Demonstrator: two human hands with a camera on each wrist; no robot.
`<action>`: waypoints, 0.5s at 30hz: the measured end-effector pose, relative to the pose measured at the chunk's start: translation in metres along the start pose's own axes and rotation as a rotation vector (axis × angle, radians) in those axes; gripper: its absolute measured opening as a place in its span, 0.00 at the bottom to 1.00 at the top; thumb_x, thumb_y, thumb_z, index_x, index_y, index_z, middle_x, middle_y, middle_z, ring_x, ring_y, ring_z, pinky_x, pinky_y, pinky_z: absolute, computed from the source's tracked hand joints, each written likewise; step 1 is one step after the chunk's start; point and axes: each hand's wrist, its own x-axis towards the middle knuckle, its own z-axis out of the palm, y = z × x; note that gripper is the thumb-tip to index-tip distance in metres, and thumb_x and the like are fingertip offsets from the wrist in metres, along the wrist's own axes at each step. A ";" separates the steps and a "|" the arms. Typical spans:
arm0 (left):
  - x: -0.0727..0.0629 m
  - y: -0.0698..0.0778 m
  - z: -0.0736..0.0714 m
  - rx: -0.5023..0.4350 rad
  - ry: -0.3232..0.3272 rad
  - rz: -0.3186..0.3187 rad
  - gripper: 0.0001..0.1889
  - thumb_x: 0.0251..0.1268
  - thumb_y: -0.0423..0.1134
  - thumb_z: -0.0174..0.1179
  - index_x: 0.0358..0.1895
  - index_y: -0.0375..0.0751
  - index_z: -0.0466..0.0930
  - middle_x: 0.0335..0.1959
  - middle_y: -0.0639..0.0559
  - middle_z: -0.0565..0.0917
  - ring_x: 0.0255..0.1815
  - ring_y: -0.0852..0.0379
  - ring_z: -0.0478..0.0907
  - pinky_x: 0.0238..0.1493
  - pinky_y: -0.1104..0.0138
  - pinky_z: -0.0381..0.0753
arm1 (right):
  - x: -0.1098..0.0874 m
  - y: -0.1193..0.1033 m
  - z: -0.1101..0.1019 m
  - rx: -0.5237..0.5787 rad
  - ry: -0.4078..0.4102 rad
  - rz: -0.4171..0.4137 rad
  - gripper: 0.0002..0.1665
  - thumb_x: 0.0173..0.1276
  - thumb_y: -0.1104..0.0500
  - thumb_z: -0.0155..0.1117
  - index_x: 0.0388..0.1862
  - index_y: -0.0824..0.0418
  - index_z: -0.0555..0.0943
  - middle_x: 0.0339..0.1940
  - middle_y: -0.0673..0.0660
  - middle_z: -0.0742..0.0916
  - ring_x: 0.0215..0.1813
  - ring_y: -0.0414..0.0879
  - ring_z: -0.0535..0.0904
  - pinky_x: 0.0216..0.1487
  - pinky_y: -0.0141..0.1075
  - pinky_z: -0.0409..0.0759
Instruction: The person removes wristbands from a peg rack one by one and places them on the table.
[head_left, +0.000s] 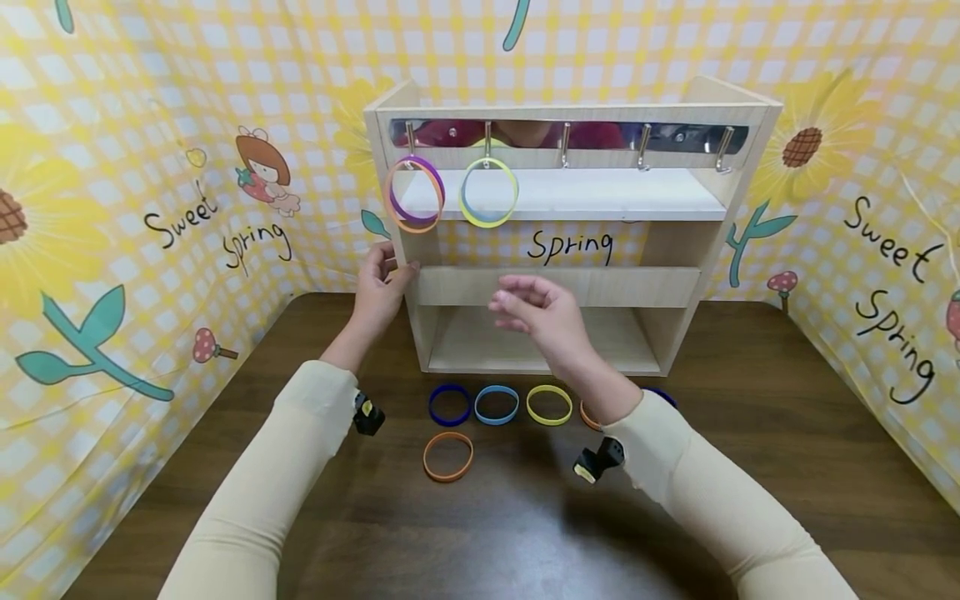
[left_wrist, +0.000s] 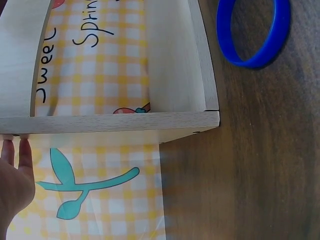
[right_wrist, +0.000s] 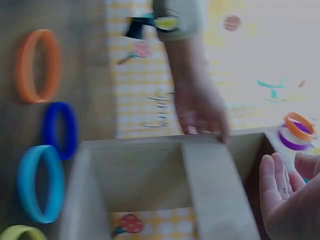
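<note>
My left hand (head_left: 381, 287) holds the left side panel of a wooden rack (head_left: 480, 287), thumb at its front edge; in the left wrist view fingertips (left_wrist: 25, 145) touch the panel's outer face. My right hand (head_left: 547, 321), empty and loosely bent, hovers before the rack's middle board. The right wrist view shows thumb and fingers (right_wrist: 270, 182) apart. From the leftmost hook hang a purple wristband (head_left: 437, 179) and an orange wristband (head_left: 392, 204). A yellow wristband (head_left: 514, 204) and a light blue wristband (head_left: 464, 190) hang together on the second hook.
On the table before the rack lie a dark blue band (head_left: 432, 413), a light blue band (head_left: 497, 422), a yellow band (head_left: 549, 422) and, nearer, an orange band (head_left: 447, 477). My right forearm partly hides another orange band (head_left: 587, 417) and a blue one (head_left: 663, 397). Three more hooks carry nothing.
</note>
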 end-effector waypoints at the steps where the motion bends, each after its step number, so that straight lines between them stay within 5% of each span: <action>1: 0.000 0.000 0.000 0.000 0.001 -0.001 0.21 0.65 0.27 0.56 0.58 0.21 0.66 0.46 0.54 0.74 0.47 0.58 0.73 0.44 0.68 0.75 | 0.002 -0.005 0.000 0.013 0.010 -0.017 0.20 0.68 0.68 0.62 0.56 0.76 0.74 0.44 0.65 0.84 0.43 0.50 0.84 0.47 0.43 0.82; 8: 0.001 -0.001 0.000 -0.010 -0.001 0.015 0.20 0.65 0.27 0.55 0.58 0.22 0.66 0.46 0.53 0.74 0.47 0.58 0.74 0.44 0.68 0.75 | 0.017 -0.026 0.004 0.081 0.060 -0.104 0.19 0.69 0.67 0.62 0.55 0.76 0.74 0.42 0.62 0.85 0.44 0.50 0.84 0.46 0.42 0.82; 15: 0.000 -0.001 0.001 -0.012 0.004 0.016 0.19 0.65 0.26 0.55 0.57 0.22 0.67 0.45 0.53 0.74 0.46 0.59 0.74 0.44 0.69 0.75 | 0.028 -0.036 0.009 0.144 0.120 -0.095 0.15 0.68 0.67 0.62 0.52 0.72 0.76 0.40 0.59 0.84 0.45 0.50 0.84 0.46 0.40 0.82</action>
